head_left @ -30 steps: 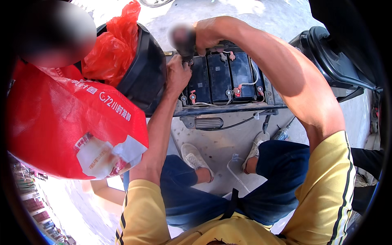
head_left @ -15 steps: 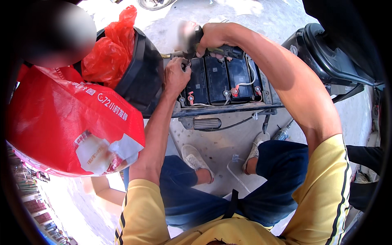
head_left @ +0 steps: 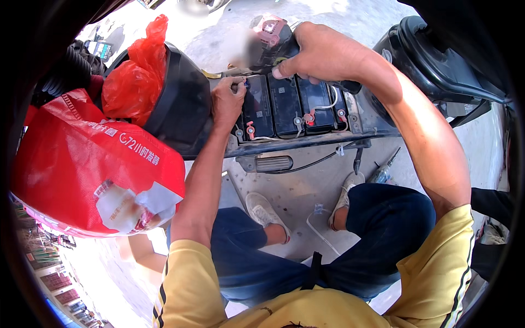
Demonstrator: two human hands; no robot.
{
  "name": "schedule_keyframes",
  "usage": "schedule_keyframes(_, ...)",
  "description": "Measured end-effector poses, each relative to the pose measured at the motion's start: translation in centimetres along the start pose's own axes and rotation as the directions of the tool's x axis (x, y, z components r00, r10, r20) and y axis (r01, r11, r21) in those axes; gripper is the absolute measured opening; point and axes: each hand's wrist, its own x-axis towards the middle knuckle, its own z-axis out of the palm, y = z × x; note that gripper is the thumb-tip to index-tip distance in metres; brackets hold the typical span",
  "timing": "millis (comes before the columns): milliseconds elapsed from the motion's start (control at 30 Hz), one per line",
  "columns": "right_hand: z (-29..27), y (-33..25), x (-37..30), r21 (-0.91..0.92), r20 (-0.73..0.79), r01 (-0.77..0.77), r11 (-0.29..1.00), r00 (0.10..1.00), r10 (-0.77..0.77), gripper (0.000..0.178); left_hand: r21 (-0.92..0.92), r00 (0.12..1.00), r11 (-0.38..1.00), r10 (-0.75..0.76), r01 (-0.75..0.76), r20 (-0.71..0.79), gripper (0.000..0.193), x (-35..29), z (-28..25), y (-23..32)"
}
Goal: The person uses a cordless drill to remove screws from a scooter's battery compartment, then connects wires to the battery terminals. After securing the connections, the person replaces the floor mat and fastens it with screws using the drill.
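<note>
Several black batteries [head_left: 284,101] sit side by side in the frame of a vehicle, with white wires and red-covered terminals along their near edge. My left hand [head_left: 225,101] is at the far left corner of the leftmost battery. Its thumb and fingertips are pinched together, and whatever lies between them is too small to make out. My right hand [head_left: 322,52] is wrapped round a power drill [head_left: 269,30] with a reddish vented back end, held over the far edge of the batteries. The hand and blur hide much of the drill and its tip.
A large red bag [head_left: 71,169] and a crumpled red plastic bag [head_left: 136,82] are at the left, by a black vehicle panel [head_left: 183,104]. At the right stands a rounded black vehicle part [head_left: 432,60]. A tool [head_left: 383,170] lies beside my right shoe [head_left: 344,194].
My right hand and the drill have moved right, away from my left hand. My left hand stays at the battery's far corner. The whole view has shifted slightly.
</note>
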Motion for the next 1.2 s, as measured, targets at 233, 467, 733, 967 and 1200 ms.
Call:
schedule_keyframes(233, -3.7, 3.7, -12.0, 0.176, -0.078, 0.029, 0.984, 0.997, -0.016, 0.039, 0.087, 0.996, 0.992, 0.085, -0.086, 0.009, 0.019, -0.1, -0.1, -0.6)
schedule_keyframes(467, -3.4, 7.9, -24.9, 0.582, -0.241, -0.084, 0.809, 0.932, 0.270, 0.058, 0.135, 0.975, 0.966, 0.214, -0.219, 0.052, 0.015, -0.1, 0.1, -0.3)
schedule_keyframes(733, 1.7, 12.6, -38.3, 0.733, -0.324, -0.293, 0.614, 0.643, 0.694, 0.065, 0.222, 0.961, 0.936, 0.256, -0.273, 0.104, 0.015, -0.6, 0.0, 0.2)
schedule_keyframes(967, 9.3, 13.9, -44.5, 0.785, -0.346, -0.366, 0.500, 0.412, 0.843, 0.062, 0.289, 0.944, 0.899, 0.308, -0.330, 0.120, 0.014, -0.9, -0.4, 0.0)
schedule_keyframes(1200, 20.1, 18.5, -50.1, 0.824, -0.368, -0.359, 0.437, 0.247, 0.897, 0.031, 0.134, 0.960, 0.967, 0.188, -0.218, 0.207, 0.023, 0.5, 0.2, 0.7)
